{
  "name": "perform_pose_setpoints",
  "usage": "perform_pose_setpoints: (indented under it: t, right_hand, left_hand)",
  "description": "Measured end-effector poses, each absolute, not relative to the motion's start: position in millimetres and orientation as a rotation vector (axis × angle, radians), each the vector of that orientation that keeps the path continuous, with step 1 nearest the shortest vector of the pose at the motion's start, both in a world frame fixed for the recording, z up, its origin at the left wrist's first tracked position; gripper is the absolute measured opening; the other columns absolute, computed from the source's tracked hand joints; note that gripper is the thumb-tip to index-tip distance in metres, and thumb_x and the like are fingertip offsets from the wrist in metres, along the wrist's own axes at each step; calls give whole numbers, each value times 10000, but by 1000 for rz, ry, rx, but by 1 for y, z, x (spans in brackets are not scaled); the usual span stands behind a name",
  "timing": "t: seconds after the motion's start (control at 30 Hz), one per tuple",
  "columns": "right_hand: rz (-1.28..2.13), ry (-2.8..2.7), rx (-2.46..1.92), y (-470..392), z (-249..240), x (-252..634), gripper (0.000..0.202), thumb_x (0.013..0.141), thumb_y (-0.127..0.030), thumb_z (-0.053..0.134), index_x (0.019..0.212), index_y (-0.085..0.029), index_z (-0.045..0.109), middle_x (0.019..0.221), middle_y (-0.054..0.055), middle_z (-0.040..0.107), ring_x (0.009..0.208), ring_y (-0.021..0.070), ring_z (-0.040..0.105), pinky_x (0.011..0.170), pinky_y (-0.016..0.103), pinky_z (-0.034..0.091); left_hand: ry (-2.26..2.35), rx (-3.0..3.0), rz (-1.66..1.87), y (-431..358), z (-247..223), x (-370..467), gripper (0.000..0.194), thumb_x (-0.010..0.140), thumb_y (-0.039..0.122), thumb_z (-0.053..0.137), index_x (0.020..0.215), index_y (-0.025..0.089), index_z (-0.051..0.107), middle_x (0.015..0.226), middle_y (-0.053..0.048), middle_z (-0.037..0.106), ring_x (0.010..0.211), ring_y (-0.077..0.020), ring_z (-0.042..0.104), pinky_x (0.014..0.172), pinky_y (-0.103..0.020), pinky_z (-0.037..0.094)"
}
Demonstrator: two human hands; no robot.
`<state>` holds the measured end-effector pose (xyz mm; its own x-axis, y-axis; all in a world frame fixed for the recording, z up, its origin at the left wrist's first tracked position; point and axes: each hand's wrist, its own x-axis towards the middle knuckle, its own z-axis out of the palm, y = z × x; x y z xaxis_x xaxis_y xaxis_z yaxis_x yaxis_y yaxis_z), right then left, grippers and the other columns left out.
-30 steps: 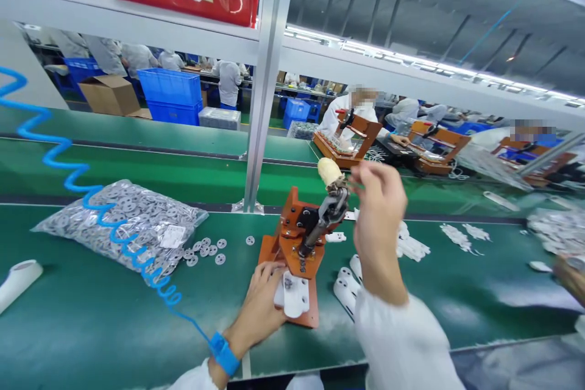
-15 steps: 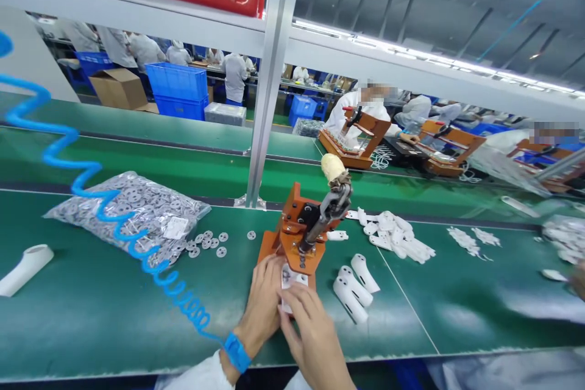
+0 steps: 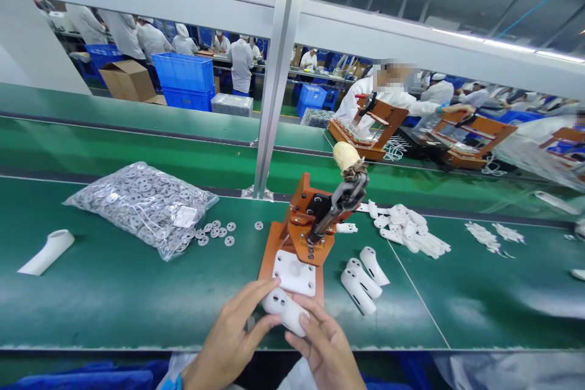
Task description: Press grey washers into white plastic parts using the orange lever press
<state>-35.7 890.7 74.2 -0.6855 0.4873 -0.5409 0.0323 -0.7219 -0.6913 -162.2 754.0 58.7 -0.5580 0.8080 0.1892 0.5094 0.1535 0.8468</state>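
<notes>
Between my two hands is a curved white plastic shell (image 3: 289, 314) with two dark holes near its left end. My left hand (image 3: 235, 326) pinches that end between thumb and fingers. At the other end my right hand (image 3: 325, 338) grips the shell with thumb and fingers. Just beyond stands an orange toggle-clamp press (image 3: 299, 207) with a yellow-wrapped handle (image 3: 346, 157), tilted up. Its white base block (image 3: 295, 273) lies uncovered under the press head. Right of the press, several similar white shells (image 3: 360, 289) lie side by side.
A clear bag of grey discs (image 3: 141, 204) lies left, with several loose discs (image 3: 214, 230) beside it. One white shell (image 3: 48, 253) rests far left. White parts (image 3: 411, 228) are heaped right of the press. A metal post (image 3: 276, 85) rises behind; a co-worker (image 3: 379, 94) sits across.
My hands have drawn the white shell out from under the press head toward me, baring the base block. The blue coiled cord has left the view.
</notes>
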Motion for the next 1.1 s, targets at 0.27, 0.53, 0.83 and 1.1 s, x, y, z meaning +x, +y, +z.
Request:
perform_pose_setpoints:
  t: [0.27,0.53,0.83,1.1]
  right_hand:
    - [2130,-1473,-953,879,64,-28,448,690,-502,861,1004,-214,719,1013,86,745,892,239,725,743,305,608]
    - [1196,-2193,-713,898,50,-6,214,863,-362,727,1046,-250,719,987,51,733,878,224,718,772,281,585]
    - [275,-2303,-1190,965,-32,34,690,943,-714,405,964,-109,738,876,184,717,773,362,672,708,472,513]
    - [-188,-2224,-1234,1010,-36,23,831,953,-694,272,939,-31,773,804,253,654,778,408,626,618,462,441]
  left_hand:
    - [1978,1312,1493,751,67,-159,367,1001,218,560,1295,436,578,1280,10,630,1139,-152,655,966,-242,544]
    - [2051,1164,1195,760,62,-157,278,1002,387,555,1277,418,586,1396,32,627,1285,-193,600,1090,-352,515]
    - [2913,667,975,664,66,-230,403,970,577,462,1287,352,564,1460,-18,562,1361,-322,522,723,-390,646]
    - [3546,-153,175,535,79,-331,679,892,600,404,1333,99,528,1336,-236,614,1297,-441,544,1075,-564,417]
